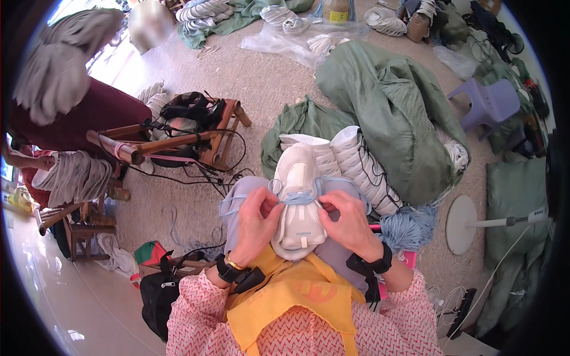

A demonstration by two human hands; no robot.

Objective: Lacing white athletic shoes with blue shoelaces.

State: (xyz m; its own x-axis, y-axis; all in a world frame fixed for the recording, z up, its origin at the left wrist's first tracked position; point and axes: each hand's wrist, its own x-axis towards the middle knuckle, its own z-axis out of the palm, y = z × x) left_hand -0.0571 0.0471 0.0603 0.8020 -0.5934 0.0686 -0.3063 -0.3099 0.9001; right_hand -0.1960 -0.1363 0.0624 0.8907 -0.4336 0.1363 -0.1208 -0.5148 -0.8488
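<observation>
On my lap rests a cream-white shoe upper (303, 222), its tongue end pointing away from me. A light blue shoelace (298, 198) crosses its middle in several close rows. My left hand (260, 216) is closed in a pinch at the lace's left side, thumb against forefinger. At the right side, my right hand (344, 216) pinches the lace close to the upper's edge. Loose light blue lace runs out past both hands. Beneath the upper lies my yellow apron (291, 296).
Stacked white uppers (365, 169) and a large green sack (386, 113) lie just ahead. A bundle of blue laces (409, 230) is right of my knee. A wooden stool (219, 139) stands left, near a person in maroon (89, 118) carrying bundled uppers. Farther right is a purple stool (487, 104).
</observation>
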